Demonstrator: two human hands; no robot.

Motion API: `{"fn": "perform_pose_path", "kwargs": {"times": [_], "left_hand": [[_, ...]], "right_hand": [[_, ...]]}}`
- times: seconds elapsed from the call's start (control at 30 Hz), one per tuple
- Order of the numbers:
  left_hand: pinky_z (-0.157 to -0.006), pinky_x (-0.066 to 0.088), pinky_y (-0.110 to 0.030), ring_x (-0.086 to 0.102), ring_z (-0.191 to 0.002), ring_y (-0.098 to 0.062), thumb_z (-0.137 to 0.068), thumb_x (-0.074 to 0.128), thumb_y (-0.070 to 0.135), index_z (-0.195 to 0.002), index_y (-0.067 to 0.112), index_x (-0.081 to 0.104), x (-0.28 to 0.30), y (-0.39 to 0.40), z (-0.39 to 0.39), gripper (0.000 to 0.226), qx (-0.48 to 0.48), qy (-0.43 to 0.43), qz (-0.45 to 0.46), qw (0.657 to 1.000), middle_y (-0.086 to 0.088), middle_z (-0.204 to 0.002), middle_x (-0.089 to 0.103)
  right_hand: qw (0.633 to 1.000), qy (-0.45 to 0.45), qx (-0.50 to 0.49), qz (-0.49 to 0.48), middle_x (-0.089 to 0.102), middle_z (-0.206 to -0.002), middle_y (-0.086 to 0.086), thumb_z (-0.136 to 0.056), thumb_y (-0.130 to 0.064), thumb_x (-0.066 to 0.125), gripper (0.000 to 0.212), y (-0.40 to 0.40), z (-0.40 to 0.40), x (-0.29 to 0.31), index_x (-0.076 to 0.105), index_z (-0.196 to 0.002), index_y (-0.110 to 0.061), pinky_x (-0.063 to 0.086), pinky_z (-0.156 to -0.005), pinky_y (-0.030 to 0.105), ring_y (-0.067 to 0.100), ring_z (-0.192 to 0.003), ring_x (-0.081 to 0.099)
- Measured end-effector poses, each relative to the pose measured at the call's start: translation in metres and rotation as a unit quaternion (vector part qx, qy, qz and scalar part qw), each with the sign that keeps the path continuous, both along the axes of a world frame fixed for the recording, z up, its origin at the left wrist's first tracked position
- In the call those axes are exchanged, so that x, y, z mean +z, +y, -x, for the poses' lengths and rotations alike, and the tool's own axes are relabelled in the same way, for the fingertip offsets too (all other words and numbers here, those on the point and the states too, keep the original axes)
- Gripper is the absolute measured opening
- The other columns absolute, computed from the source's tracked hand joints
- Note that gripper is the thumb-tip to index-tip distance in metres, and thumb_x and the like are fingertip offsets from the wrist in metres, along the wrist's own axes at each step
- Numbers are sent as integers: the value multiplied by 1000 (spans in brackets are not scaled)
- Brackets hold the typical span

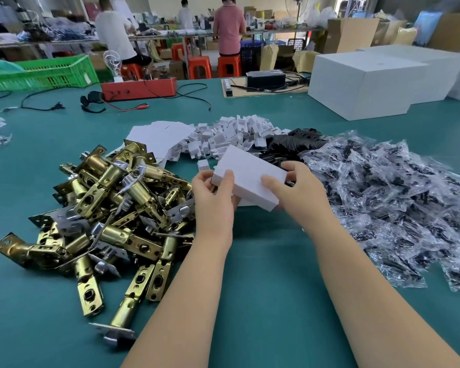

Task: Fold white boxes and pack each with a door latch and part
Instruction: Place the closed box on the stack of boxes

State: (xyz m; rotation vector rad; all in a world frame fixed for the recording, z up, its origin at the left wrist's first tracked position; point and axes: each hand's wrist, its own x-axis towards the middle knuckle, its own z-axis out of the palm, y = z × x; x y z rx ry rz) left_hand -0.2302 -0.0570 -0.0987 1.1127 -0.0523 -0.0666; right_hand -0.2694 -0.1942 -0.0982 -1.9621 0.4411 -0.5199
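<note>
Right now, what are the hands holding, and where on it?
Both grip one small white folded cardboard box, lifted above the teal table. The left hand holds its left end, the right hand its right end, thumbs on top.

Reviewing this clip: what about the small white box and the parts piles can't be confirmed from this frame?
Head view only:
- Contents of the white box: its closed walls hide the inside.
- Its near-left end: covered by the left hand.
- Its far end flap: behind the right hand.
- Contents of the plastic bags: dark pieces, too small and glare-covered.
- Lower door latches: buried in the pile.
</note>
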Motion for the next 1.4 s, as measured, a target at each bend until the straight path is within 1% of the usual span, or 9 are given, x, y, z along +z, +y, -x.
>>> {"fn": "perform_pose_path", "kwargs": {"times": [0.13,0.27,0.47,0.63,0.83,1.0,1.1,1.27,1.4], "left_hand": [[-103,41,-34,47,-122,-20,-91,59,14,-129,16,44,-7,1,1,41,12,-142,-292,946,-6,-130,49],[-114,26,-42,31,-136,-26,-90,58,20,-145,5,31,-10,-2,3,64,9,-135,-487,863,-11,-146,38],[-119,20,-41,20,-145,-25,-89,59,22,-154,8,-5,-9,-6,13,93,-40,-102,-444,889,-11,-159,20],[-118,20,-42,19,-144,-25,-87,61,22,-153,5,8,-8,-8,14,87,-18,-99,-436,894,-12,-156,24],[-120,13,-43,8,-147,-29,-85,63,25,-153,4,-2,-10,-14,19,97,-9,-102,-429,898,-13,-158,14],[-114,29,-44,33,-137,-30,-82,63,15,-151,5,15,-11,-13,20,85,28,-69,-358,931,-12,-148,37],[-112,32,-45,37,-134,-30,-76,60,21,-148,4,23,-12,-16,25,83,28,-70,-350,934,-13,-145,41],[-121,8,-37,9,-147,-25,-85,63,22,-153,2,0,-18,-18,29,94,6,-104,-428,898,-13,-161,10],[-118,0,-30,4,-147,-25,-86,63,24,-152,2,-1,-19,-23,31,95,26,-61,-427,902,-13,-161,8]], "right_hand": [[998,-29,19,-58,48,-116,-14,-87,-28,67,68,1,-2,-5,34,-145,-21,39,-78,21,11,-107,51],[997,25,30,63,45,-144,-4,-92,-22,60,58,-1,-3,-9,38,-145,-17,28,-96,18,14,-128,42],[995,51,33,84,50,-137,-2,-98,-22,50,45,-2,-4,-11,41,-142,-25,36,-89,26,15,-114,49],[995,49,61,61,53,-132,-1,-99,-20,48,42,-3,-5,-14,42,-140,-27,33,-86,22,8,-107,46],[996,45,37,63,50,-138,2,-99,-18,47,50,3,-10,-18,34,-146,-23,31,-88,22,17,-117,48],[996,35,13,82,52,-136,2,-98,-17,50,48,4,-12,-19,40,-145,-21,24,-74,8,7,-102,41],[997,27,5,73,55,-132,1,-98,-14,48,44,7,-11,-20,46,-141,-23,26,-74,9,10,-100,45],[998,13,-14,65,56,-129,0,-97,-10,45,40,14,-10,-21,50,-135,-22,32,-81,21,13,-105,48],[999,-2,-19,36,60,-112,-3,-95,-12,49,35,11,-10,-22,56,-126,-25,34,-77,22,12,-96,51]]}}
